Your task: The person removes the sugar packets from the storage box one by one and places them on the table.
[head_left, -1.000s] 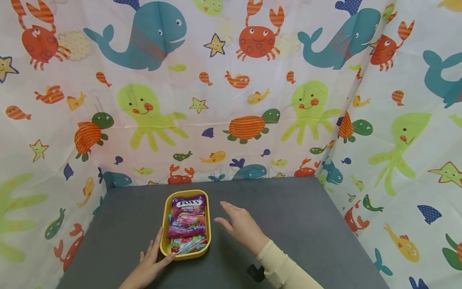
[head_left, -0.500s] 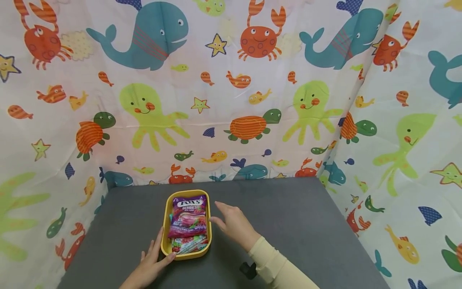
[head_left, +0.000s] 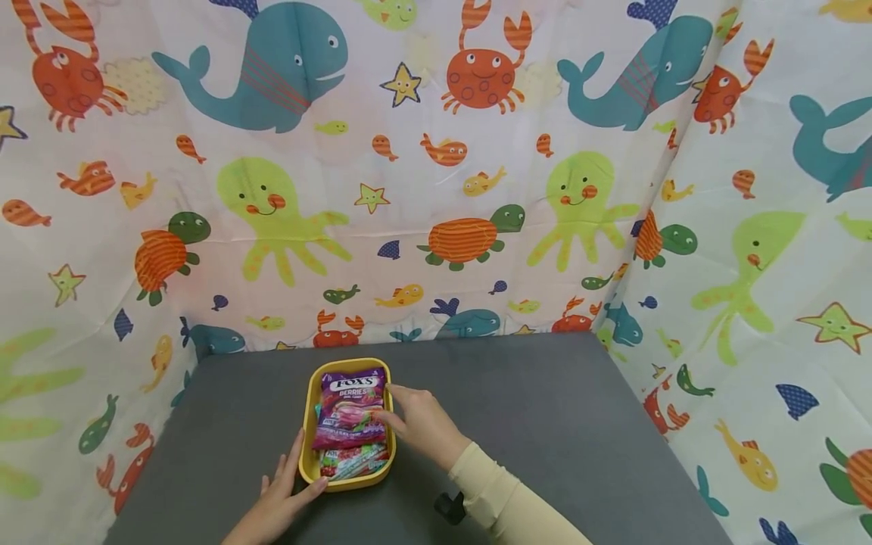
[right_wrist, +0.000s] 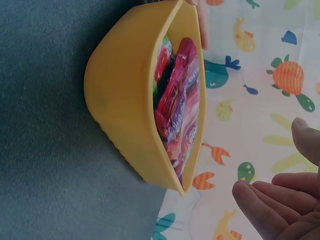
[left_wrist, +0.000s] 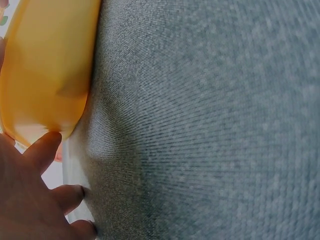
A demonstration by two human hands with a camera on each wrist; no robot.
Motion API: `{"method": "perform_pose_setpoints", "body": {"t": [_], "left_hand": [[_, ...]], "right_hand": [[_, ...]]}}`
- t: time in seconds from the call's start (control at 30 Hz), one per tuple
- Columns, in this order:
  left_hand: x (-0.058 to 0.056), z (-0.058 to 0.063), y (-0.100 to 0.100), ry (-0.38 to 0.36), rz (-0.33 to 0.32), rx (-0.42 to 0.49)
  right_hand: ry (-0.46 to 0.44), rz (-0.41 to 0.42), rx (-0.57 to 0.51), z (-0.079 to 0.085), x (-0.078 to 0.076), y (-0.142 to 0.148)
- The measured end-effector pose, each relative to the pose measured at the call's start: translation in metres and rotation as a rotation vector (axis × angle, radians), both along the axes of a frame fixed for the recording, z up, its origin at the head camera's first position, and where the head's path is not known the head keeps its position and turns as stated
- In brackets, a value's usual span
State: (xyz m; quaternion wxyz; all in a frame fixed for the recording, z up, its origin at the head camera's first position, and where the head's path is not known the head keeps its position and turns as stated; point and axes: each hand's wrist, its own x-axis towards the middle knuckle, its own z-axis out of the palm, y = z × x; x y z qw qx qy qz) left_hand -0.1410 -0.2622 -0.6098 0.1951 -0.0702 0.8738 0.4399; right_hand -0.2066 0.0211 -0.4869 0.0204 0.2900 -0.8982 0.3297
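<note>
A yellow plastic box (head_left: 362, 482) stands on the dark table. On top inside lies a purple Fox's Berries candy bag (head_left: 350, 401), above a red and teal packet (head_left: 350, 462). My left hand (head_left: 278, 496) touches the box's near left corner, thumb at the near rim and fingers spread along the left side. My right hand (head_left: 425, 425) hovers at the right rim, its fingertips overlapping the bag's edge in the head view. In the right wrist view, a gap separates these fingers from the box, and nothing lies between thumb and fingers.
The dark grey tabletop (head_left: 518, 424) extends around the box. A white curtain (head_left: 422, 250) printed with sea animals encloses the back and both sides. A small black object (head_left: 450, 507) sits beside the right sleeve (head_left: 504, 492).
My right hand has moved left, from well beside the box to its right rim, with the thumb now over the bag. My left hand keeps its place at the corner.
</note>
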Motion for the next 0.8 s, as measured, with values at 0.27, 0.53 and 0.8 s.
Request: {"method": "perform_pose_setpoints", "body": {"t": [0.27,0.53,0.8], "left_hand": [[-0.002,-0.001,0.000,-0.023,0.007,-0.009],[-0.002,-0.001,0.002,-0.016,-0.004,0.008],[0.000,0.000,0.000,0.005,-0.016,0.017]], "right_hand": [[-0.104,-0.025,0.028,-0.003,-0.005,-0.014],[-0.123,-0.066,0.058,-0.010,-0.011,-0.029],[-0.162,-0.120,0.075,-0.016,-0.015,-0.045]]}}
